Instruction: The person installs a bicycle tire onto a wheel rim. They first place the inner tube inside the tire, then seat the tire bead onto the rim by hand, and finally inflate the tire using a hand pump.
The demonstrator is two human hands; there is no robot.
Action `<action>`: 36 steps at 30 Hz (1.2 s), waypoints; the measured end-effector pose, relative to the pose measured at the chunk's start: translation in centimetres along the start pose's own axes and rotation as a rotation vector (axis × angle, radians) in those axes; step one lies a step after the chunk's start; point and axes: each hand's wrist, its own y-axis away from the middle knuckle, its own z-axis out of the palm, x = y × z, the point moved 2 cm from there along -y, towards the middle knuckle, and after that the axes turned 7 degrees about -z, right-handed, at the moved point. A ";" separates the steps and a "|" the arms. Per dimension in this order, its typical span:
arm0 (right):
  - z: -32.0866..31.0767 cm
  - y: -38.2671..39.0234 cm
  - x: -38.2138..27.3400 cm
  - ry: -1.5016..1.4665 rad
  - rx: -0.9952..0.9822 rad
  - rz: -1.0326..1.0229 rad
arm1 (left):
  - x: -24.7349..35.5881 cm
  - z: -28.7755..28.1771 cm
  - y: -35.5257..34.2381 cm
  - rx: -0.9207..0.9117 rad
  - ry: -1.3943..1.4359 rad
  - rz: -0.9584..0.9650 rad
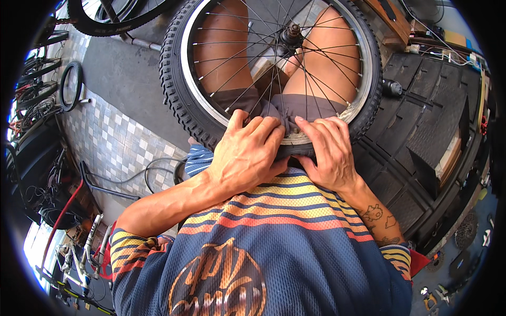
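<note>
We look straight down on a bicycle wheel (pixel 271 68) standing upright across the person's lap, its near edge pressed against a striped jersey (pixel 274 210). Both hands work the same short stretch of that near edge. The left hand (pixel 247 155) is clamped over the knobby black tyre (pixel 179 89), fingers curled onto the silver rim (pixel 192 84), and the right hand (pixel 329 152) grips the tyre just beside it, thumb underneath, so that the two hands nearly touch.

Room is tight here. The wheel fills the space from the body out past the bare knees, which show through the spokes (pixel 316 79). To the right, the tyre's edge lies close to a stack of dark moulded panels (pixel 421 105); to the left there is open tiled floor (pixel 121 142), crossed by a thin cable. A second wheel (pixel 121 16) stands at the top left, well apart, and more tyres (pixel 68 87) lean along the left wall.

The tyre has a heavy block tread and looks dull and dusty. The rim is bright metal, and thin wire spokes fan out from a dark hub (pixel 292 34) with its axle end pointing up at us. Whether the tyre's bead is seated under the hands we cannot tell.
</note>
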 end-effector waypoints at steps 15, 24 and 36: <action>-3.1 -2.6 -1.8 -0.057 0.052 -0.098 | 1.4 -5.6 1.4 -0.042 -0.077 -0.045; -9.1 -9.3 -1.0 -0.276 0.057 0.015 | -11.4 -9.2 12.0 1.318 0.292 -0.585; -12.2 -34.7 -1.2 -0.572 -0.191 0.141 | -40.9 22.0 17.8 1.050 0.844 -1.693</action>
